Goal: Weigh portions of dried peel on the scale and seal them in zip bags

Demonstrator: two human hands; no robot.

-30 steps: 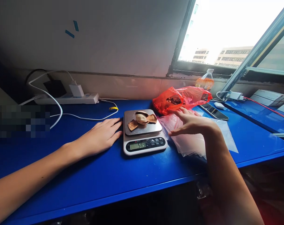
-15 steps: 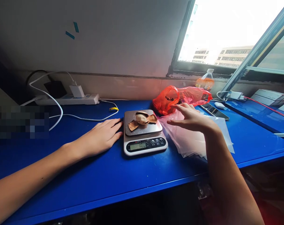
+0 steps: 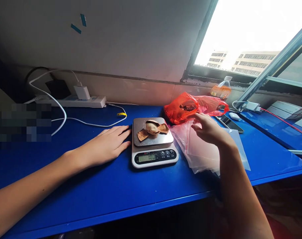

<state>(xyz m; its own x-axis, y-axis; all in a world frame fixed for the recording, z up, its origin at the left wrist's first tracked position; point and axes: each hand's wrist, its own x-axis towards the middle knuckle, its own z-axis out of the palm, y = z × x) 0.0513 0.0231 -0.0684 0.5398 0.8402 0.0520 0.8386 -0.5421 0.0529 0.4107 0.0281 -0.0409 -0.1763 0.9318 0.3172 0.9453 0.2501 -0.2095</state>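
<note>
My left hand (image 3: pixel 111 142) lies flat on the blue table, fingers spread, with its fingertips beside the left edge of a white digital scale (image 3: pixel 154 162). On the scale's steel plate (image 3: pixel 151 142) sits a pale, rounded nut-like piece (image 3: pixel 152 127) with brown, curled shell-like pieces (image 3: pixel 142 134) around it. The display (image 3: pixel 147 157) seems to read 10.0. My right hand (image 3: pixel 208 129) hangs over clear plastic zip bags (image 3: pixel 200 151), thumb and forefinger apart, with nothing visible in it. Its fingertips are by a red plastic bag (image 3: pixel 177 108) holding dark brown pieces (image 3: pixel 187 107); whether they touch is unclear.
At the back left, a power strip (image 3: pixel 94 102) carries a white charger (image 3: pixel 81 92) and cables. A bottle of orange drink (image 3: pixel 222 89) stands behind the red bag. Farther right lie a phone (image 3: pixel 232 124), a white mouse-shaped item (image 3: pixel 234 116) and white boxes (image 3: pixel 287 109).
My right hand has moved slightly right, away from the scale, and its fingers have curled and drawn closer together. My left hand stays in place. The camera view has shifted a little.
</note>
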